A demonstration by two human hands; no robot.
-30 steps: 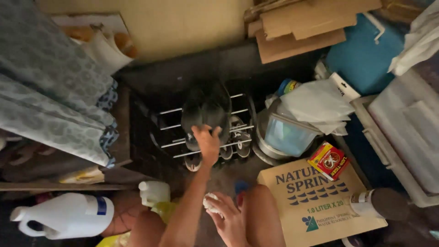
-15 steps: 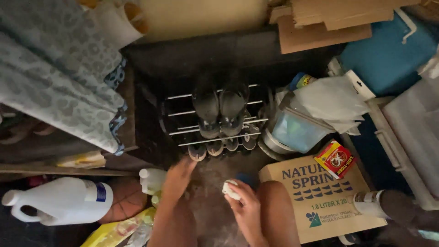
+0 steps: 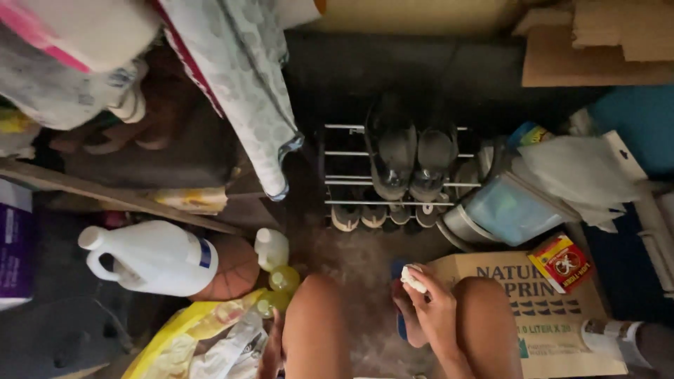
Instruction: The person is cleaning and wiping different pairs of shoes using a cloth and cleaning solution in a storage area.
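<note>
The right hand (image 3: pixel 434 309) was closed around a small white object (image 3: pixel 412 278), pale and rounded, perhaps a folded cloth or pad, though it was too small and dim to tell which. The object poked out above the fingers, between the person's 2 bare knees, just over a blue item (image 3: pixel 398 272) on the floor that the hand mostly hid. The left hand (image 3: pixel 271 351) hung low beside the left knee near the bottom edge of the view, next to crumpled yellow and white bags (image 3: pixel 193 344); whether its fingers were spread or curled I cannot tell. Ahead stood a metal shoe rack (image 3: pixel 351 179) with a pair of dark shoes (image 3: pixel 411 158) on its upper bars and lighter soles tucked below. To the left sat a large white jug (image 3: pixel 151 256) and a small white bottle (image 3: pixel 271 247), with a patterned cloth (image 3: pixel 242 91) hanging above. To the right lay a cardboard box (image 3: pixel 533 309) with a small red and yellow packet (image 3: pixel 562 263) on it. Compared with 1 second before, the left hand had left the shoe rack, which it had been reaching onto, and dropped down by the knee, while the right hand had kept its hold on the white object and the view had swung slightly left.
</note>
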